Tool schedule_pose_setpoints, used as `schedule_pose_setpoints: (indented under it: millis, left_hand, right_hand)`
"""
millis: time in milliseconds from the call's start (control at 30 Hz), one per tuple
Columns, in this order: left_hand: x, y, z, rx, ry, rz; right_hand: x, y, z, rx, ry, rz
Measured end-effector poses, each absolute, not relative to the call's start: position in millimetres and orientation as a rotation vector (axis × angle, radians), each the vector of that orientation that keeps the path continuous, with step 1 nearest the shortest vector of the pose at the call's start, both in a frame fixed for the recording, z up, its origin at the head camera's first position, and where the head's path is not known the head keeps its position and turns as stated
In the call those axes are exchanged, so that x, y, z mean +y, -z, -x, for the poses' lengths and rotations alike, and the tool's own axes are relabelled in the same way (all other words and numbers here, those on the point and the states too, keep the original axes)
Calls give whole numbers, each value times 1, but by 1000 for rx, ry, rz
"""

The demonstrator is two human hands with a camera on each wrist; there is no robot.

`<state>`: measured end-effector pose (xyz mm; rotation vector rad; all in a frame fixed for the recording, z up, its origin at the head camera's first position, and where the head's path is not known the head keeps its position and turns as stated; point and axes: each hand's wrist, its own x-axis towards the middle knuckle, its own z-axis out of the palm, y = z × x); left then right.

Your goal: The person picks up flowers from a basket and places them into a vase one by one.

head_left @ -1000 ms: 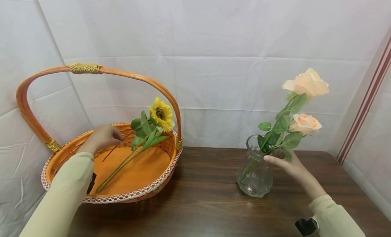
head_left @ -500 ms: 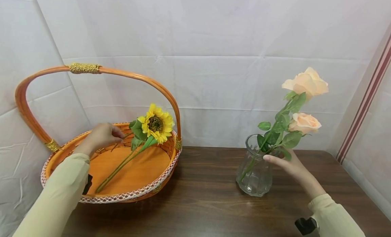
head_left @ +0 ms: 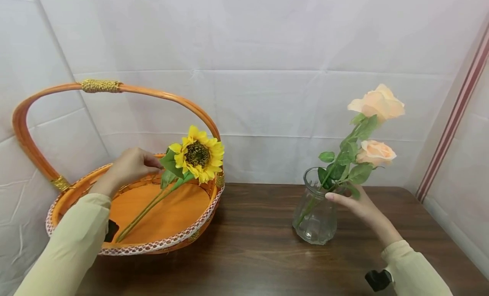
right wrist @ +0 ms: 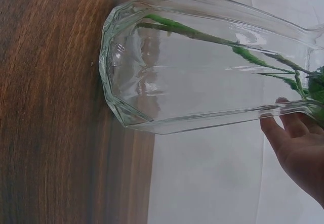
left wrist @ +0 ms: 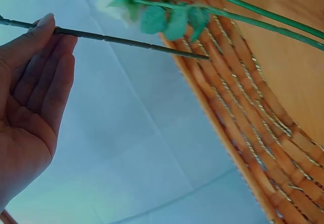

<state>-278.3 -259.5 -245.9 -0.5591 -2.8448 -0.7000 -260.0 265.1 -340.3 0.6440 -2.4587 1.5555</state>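
My left hand [head_left: 131, 166] is over the orange wicker basket [head_left: 160, 246], pinching the stem of a yellow sunflower [head_left: 198, 154]. The left wrist view shows that thin dark stem [left wrist: 126, 42] between thumb and fingers, its free end near the basket's woven side. Beneath the sunflower, other green stems [head_left: 147, 211] lie slanting across the basket floor; their blossoms are mostly hidden. On the right, my right hand [head_left: 364, 209] holds the neck of a clear glass vase [head_left: 315, 228]. Two peach roses, an upper rose [head_left: 378, 104] and a lower rose [head_left: 376, 153], lean rightward out of it.
The basket's tall arched handle [head_left: 164, 94] rises above the left hand and the sunflower. Both basket and vase stand on a dark wooden table [head_left: 259, 245]. White cloth [head_left: 267, 101] hangs behind and at both sides.
The sunflower has turned its face toward the head camera and come up slightly, the left hand rising a little with it. The right hand still holds the vase, which stays in place.
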Motion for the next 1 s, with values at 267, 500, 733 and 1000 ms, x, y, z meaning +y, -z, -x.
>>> schedule_pose_setpoints:
  millis: [267, 500, 733, 1000]
  left_hand:
    - [-241, 229, 271, -2814, 769, 597]
    - [-223, 227, 266, -2811, 808, 645]
    - [-203, 226, 265, -2773, 855, 731]
    - [-187, 224, 259, -2741, 867, 784]
  right_hand:
    - [265, 340, 261, -2461, -1531, -628]
    - [263, 340, 260, -2450, -1554, -642]
    - [263, 339, 259, -2463, -1521, -628]
    - [264, 341, 261, -2481, -1509, -615]
